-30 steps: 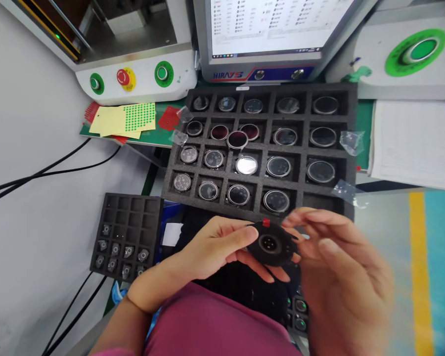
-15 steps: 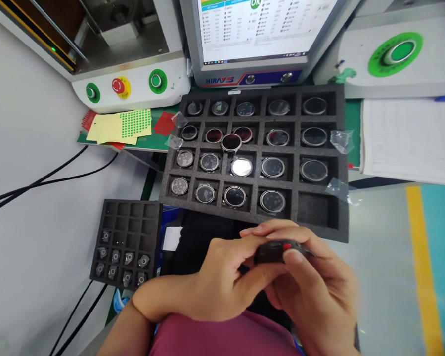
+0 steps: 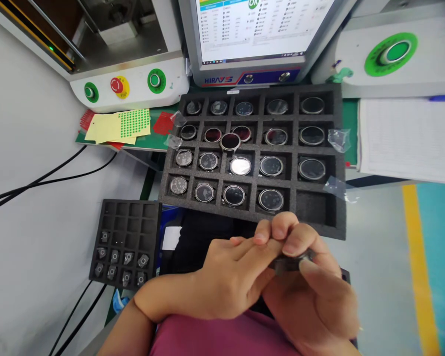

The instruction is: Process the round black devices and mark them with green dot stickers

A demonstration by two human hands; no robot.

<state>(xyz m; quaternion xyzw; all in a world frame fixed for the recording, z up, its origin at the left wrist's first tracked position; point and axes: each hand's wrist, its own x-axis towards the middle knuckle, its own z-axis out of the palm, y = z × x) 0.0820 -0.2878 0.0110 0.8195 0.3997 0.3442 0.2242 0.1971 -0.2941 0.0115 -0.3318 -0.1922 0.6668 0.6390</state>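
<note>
My left hand (image 3: 230, 279) and my right hand (image 3: 315, 291) meet in front of me, both closed around a dark round watch case (image 3: 289, 265). It is held edge-on between the fingers and thumbs, and its face is largely covered. Just beyond my hands lies a grey foam tray (image 3: 341, 198) with square pockets. Most pockets hold round watch cases (image 3: 270, 200) with dark glass. One case (image 3: 230, 142) rests on a divider over its neighbours. The front right pocket (image 3: 315, 207) has no watch in it.
To the left sits a smaller dark tray (image 3: 132, 222) with several small parts. Yellow sheets with green dots (image 3: 133, 122) lie by a machine with a red stop button (image 3: 117, 85). A monitor (image 3: 252, 34) stands behind the tray, and papers (image 3: 404, 133) lie at right.
My right fingers have moved over the top of my left fingers and the watch case. A red spot on the case's edge, seen by my right thumb before, no longer shows.
</note>
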